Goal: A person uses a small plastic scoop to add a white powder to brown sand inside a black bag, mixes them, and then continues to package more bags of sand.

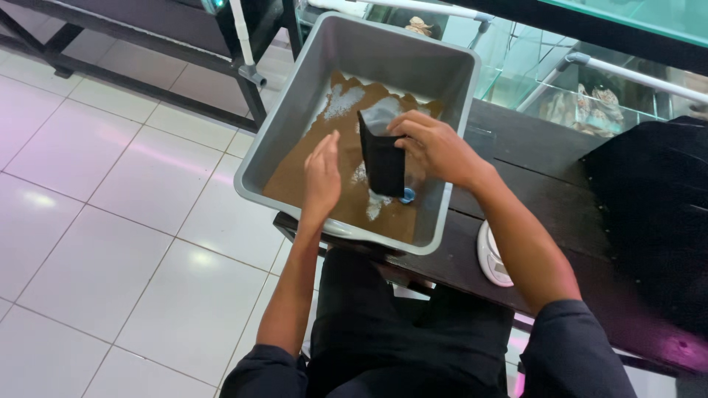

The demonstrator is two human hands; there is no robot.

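A grey plastic tub [450, 133] sits at the edge of a dark wooden table [531, 155], its bottom covered with brown powder [310, 166] and pale patches. My right hand [435, 147] grips the top edge of an upright black pouch [382, 158] standing inside the tub. My left hand [322, 177] hovers just left of the pouch over the powder, fingers together and slightly curled, holding nothing that I can see. A small blue object [407, 195] lies at the pouch's base.
A small white scale [493, 256] rests on the table right of the tub. A black bag [653, 206] lies at the far right. Glass tanks [582, 88] stand behind the table. A black metal rack [147, 44] and white tiled floor [125, 214] lie to the left.
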